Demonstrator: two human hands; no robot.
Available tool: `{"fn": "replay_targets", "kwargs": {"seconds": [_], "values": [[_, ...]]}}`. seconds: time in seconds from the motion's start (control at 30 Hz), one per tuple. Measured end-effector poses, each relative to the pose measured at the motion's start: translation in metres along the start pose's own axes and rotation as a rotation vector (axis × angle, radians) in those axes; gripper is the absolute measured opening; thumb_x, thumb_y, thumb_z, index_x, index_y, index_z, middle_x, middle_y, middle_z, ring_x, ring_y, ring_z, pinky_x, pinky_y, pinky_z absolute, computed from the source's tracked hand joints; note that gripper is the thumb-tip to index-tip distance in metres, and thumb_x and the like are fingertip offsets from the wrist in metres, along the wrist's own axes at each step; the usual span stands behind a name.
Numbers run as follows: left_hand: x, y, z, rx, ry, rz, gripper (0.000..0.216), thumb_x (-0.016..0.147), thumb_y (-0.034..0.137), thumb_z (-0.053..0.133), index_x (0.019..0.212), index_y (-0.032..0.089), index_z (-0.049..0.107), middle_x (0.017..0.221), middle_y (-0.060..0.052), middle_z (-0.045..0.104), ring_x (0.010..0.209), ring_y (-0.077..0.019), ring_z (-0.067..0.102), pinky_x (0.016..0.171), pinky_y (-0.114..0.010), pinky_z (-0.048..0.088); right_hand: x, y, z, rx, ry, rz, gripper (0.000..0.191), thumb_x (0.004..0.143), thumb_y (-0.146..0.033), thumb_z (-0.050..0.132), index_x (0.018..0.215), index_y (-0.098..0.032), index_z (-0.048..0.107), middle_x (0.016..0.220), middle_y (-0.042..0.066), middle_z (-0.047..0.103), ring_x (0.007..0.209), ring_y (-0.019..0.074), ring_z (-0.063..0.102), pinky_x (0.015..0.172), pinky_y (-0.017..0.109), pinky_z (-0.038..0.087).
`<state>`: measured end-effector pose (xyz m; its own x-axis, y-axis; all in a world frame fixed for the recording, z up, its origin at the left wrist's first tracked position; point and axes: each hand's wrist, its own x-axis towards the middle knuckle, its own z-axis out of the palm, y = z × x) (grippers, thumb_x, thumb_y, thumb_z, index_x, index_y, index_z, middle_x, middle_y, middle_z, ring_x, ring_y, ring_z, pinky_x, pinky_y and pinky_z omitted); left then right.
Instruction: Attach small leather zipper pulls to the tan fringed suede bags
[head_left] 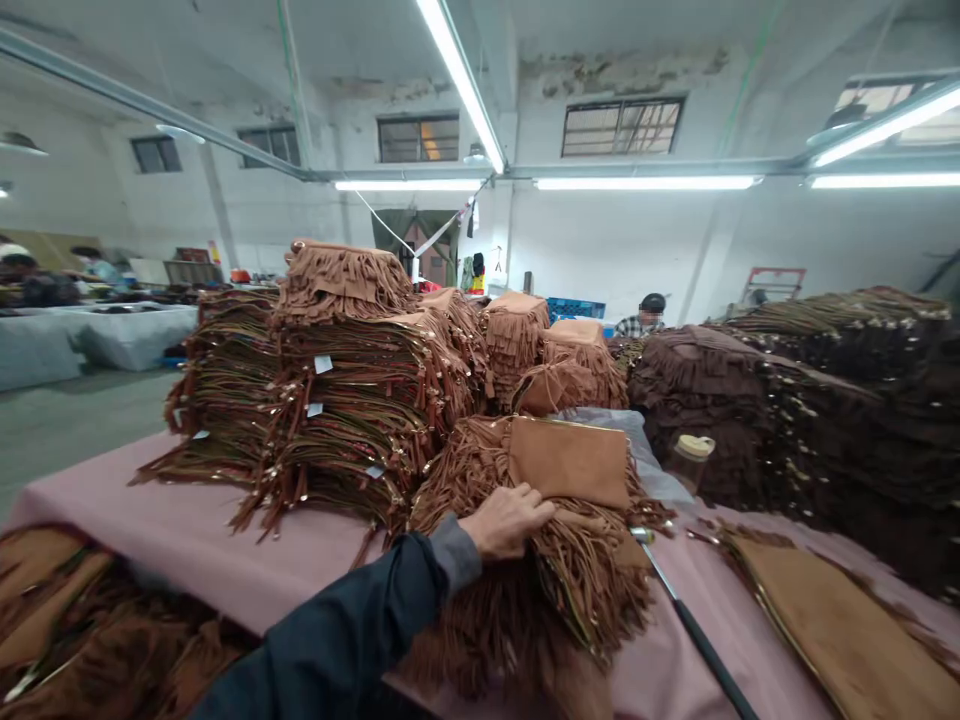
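My left hand (510,522), in a dark sleeve with a grey cuff, reaches in from the lower left. Its fingers are curled on the strands of a brown fringed suede bag (592,560) at the front of the table. Just beyond the fingertips lies a smooth tan panel (570,460) with a metallic edge along its top. Long fringe hangs down in front, and the lowest part is blurred. I cannot make out my right hand in the view. Right of the bag lies a tool with a metal shaft and black handle (701,640).
Tall stacks of brown fringed pieces (352,390) stand behind and left on the pink-covered table (300,570). Dark brown stacks (697,400) rise at right, near a lidded jar (691,460). A flat tan piece (840,620) lies front right. A person (641,318) sits behind.
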<state>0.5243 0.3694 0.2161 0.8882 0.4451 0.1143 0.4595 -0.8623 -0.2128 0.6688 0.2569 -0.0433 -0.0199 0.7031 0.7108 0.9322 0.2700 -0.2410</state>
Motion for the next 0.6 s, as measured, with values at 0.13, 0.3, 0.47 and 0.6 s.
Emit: {"fn": "replay_targets", "kwargs": {"seconds": [0.13,0.3,0.47,0.6], "values": [[-0.009,-0.041,-0.035,-0.106,0.219,-0.186,0.030,0.078,0.023,0.060,0.108,0.020,0.057,0.108,-0.009,0.065,0.101,-0.0240,0.059,0.083,-0.033,0.051,0.007,0.009,0.004,-0.055,0.063,-0.062,0.038,0.086,-0.026,0.052,0.117,-0.023,0.073,0.122,0.013,0.068,0.112,0.0348,0.063,0.089,0.049,0.056],[-0.055,-0.089,-0.032,-0.219,0.546,-0.587,0.038,0.081,0.029,0.055,0.118,0.021,0.060,0.118,-0.008,0.067,0.106,-0.0245,0.064,0.088,-0.031,0.050,0.006,0.009,0.006,-0.059,0.053,-0.033,0.044,0.083,-0.023,0.055,0.125,-0.027,0.069,0.123,0.013,0.067,0.113,0.0367,0.062,0.088,0.052,0.057],[-0.078,-0.091,0.007,-0.155,0.342,-0.798,0.037,0.073,0.031,0.060,0.108,0.020,0.066,0.104,-0.012,0.073,0.100,-0.0321,0.068,0.080,-0.034,0.052,0.008,0.003,0.003,-0.079,-0.003,0.031,0.048,0.083,-0.023,0.057,0.130,-0.029,0.066,0.128,0.010,0.066,0.116,0.0360,0.061,0.093,0.050,0.055],[-0.048,-0.085,-0.024,-0.048,0.252,-0.664,0.042,0.085,0.036,0.053,0.122,0.020,0.062,0.108,-0.013,0.072,0.103,-0.0306,0.067,0.084,-0.035,0.051,0.004,0.004,0.006,-0.108,-0.010,0.041,0.046,0.081,-0.024,0.057,0.124,-0.032,0.070,0.122,0.007,0.069,0.109,0.0353,0.065,0.084,0.048,0.060]]}}
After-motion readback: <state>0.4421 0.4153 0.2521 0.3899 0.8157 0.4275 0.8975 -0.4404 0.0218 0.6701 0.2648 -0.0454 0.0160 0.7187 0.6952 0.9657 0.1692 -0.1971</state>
